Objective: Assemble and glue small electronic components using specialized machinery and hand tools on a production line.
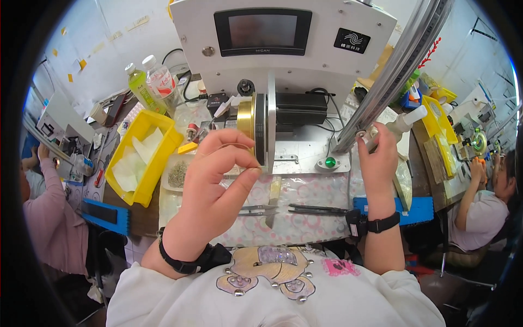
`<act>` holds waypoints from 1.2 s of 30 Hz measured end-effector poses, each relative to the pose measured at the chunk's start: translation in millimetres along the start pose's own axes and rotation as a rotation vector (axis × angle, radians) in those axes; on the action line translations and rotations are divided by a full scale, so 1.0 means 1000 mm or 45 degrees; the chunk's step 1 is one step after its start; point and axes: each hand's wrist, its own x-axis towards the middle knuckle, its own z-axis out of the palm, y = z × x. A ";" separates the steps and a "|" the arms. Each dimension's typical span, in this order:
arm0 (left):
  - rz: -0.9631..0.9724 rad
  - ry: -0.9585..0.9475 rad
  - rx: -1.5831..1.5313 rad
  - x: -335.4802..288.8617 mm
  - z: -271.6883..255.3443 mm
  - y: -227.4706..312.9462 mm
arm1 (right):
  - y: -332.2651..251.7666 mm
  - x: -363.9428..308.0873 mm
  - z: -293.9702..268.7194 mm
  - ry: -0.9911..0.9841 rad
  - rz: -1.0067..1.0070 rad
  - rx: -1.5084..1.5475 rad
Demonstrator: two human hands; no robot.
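My left hand (218,182) is raised in front of the machine, thumb and forefinger pinched together on a thin wire (235,144) that curves over the fingers. Its fingertips are close to the brass-coloured wheel (246,117) and the dark disc (261,128) beside it. On the right, my right hand (378,155) is held up with curled fingers by the lower end of the slanted metal column (362,114). What its fingertips hold, if anything, is too small to make out. A white-capped bottle (406,121) appears just behind that hand.
A white machine (199,71) with a screen stands ahead, its green button (330,162) low on the base. Tweezers (316,209) lie on the patterned mat. At left are a small tray of metal pieces (178,175), a yellow bin (117,169) and drink bottles (144,90). People sit on both sides.
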 end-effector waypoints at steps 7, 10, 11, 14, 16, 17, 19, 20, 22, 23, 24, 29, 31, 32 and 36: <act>0.193 0.079 0.212 -0.002 0.007 0.014 | 0.042 -0.015 -0.044 0.095 0.239 0.726; 0.390 0.110 0.322 -0.002 0.005 0.020 | 0.024 -0.022 -0.094 0.491 0.017 0.199; 0.391 0.113 0.327 -0.004 0.004 0.021 | 0.009 -0.023 -0.107 0.589 -0.096 0.068; 0.493 0.143 0.318 -0.009 0.002 0.023 | -0.042 -0.036 -0.137 0.689 -0.186 -0.058; 0.575 0.154 0.303 -0.007 0.004 0.029 | -0.075 -0.021 -0.142 0.333 -0.830 0.517; 0.564 0.164 0.324 -0.011 0.000 0.029 | -0.102 -0.015 -0.122 0.199 -0.763 0.848; 0.574 0.172 0.334 -0.013 -0.006 0.032 | -0.141 -0.006 -0.109 -0.170 -0.635 1.042; 0.583 0.179 0.342 -0.016 -0.008 0.032 | -0.150 -0.002 -0.108 -0.401 -0.579 0.930; 0.569 0.148 0.337 -0.017 -0.011 0.037 | -0.144 -0.005 -0.103 -0.801 -0.374 1.160; 0.567 0.133 0.340 -0.018 -0.012 0.038 | -0.143 -0.002 -0.108 -0.750 -0.402 1.149; 0.555 0.111 0.339 -0.019 -0.012 0.040 | -0.142 0.002 -0.114 -0.962 -0.341 1.087; 0.438 -0.036 0.137 -0.025 -0.013 0.029 | -0.150 0.023 -0.137 -1.027 -0.330 0.955; 0.210 0.196 -0.251 -0.027 -0.007 0.037 | -0.155 0.052 -0.158 -0.775 -0.500 0.838; 0.204 0.196 -0.241 -0.032 -0.011 0.031 | -0.162 0.072 -0.173 -0.656 -0.520 0.752; 0.245 0.058 0.064 -0.037 -0.030 -0.001 | -0.157 0.172 -0.204 0.045 -0.629 0.854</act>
